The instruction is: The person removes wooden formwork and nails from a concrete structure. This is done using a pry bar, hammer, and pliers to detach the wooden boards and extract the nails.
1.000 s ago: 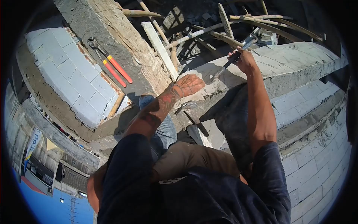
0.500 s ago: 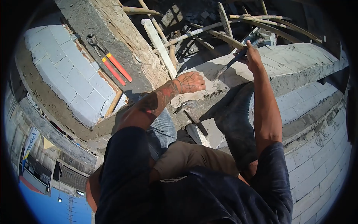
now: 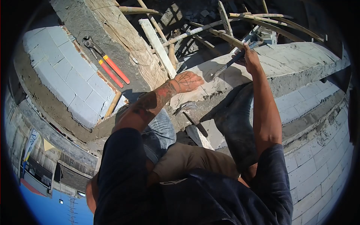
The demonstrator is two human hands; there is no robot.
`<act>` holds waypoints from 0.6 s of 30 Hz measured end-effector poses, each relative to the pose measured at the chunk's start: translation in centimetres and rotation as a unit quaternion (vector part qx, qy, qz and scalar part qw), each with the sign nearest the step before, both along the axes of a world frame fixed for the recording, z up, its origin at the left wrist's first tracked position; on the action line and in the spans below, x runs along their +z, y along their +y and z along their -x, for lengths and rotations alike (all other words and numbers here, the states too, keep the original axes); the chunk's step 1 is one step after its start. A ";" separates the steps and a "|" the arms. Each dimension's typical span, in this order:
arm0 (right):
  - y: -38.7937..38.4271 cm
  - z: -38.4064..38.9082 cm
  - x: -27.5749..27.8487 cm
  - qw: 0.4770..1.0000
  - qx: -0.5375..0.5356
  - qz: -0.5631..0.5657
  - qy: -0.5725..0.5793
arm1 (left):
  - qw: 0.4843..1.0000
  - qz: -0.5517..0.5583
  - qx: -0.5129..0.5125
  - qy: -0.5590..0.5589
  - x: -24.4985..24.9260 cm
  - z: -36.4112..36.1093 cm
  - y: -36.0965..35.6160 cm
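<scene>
So the long dark metal hand tool (image 3: pixel 228 66) is lying at a slant across the top of the pale grey concrete beam (image 3: pixel 296 60). Its lower tip sits near the beam's middle and its shiny head end pokes out past the beam's far edge. Can't tell exactly what kind of tool it is. The right hand (image 3: pixel 250 56) is closed tight around its shaft, up near the beam's far edge.

The left hand (image 3: pixel 188 80) is on the same beam, closer to its near left end. It lies flat, palm down, fingers loosely spread, holding nothing.

A black rubber boot (image 3: pixel 236 123) is braced against the near face of the beam, just below the tool. A white wooden batten (image 3: pixel 157 47) leans in at the beam's left end, touching it beside the left hand. Further left of the beam there's a rough weathered timber plank (image 3: pixel 127 41), and beyond that the red-and-orange-handled pincers (image 3: pixel 107 64) lie well apart from both hands. Behind the beam there's a tangle of bamboo poles (image 3: pixel 262 17).
</scene>
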State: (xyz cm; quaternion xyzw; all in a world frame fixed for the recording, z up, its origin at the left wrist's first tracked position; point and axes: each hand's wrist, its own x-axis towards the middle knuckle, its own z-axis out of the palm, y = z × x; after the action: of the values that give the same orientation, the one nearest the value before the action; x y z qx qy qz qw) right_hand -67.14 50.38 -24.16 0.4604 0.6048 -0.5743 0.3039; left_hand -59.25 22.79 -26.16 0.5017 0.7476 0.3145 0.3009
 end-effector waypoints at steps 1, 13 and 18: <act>0.0 -0.2 0.1 1.000 -0.003 0.002 -0.006 | 0.999 0.026 0.040 -0.011 -0.5 -0.5 -0.4; -0.9 -0.5 -0.5 1.000 -0.013 0.007 -0.006 | 0.994 0.105 0.033 -0.026 -2.4 -1.0 0.0; -0.6 -0.5 -0.6 1.000 -0.010 0.010 0.004 | 0.998 -0.049 0.022 0.043 -1.8 -0.5 0.1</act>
State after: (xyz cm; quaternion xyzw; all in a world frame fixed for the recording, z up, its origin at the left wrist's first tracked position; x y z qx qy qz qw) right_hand -66.66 49.82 -24.81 0.4609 0.5958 -0.5850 0.3007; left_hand -58.74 22.92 -28.01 0.5123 0.7542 0.3358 0.2368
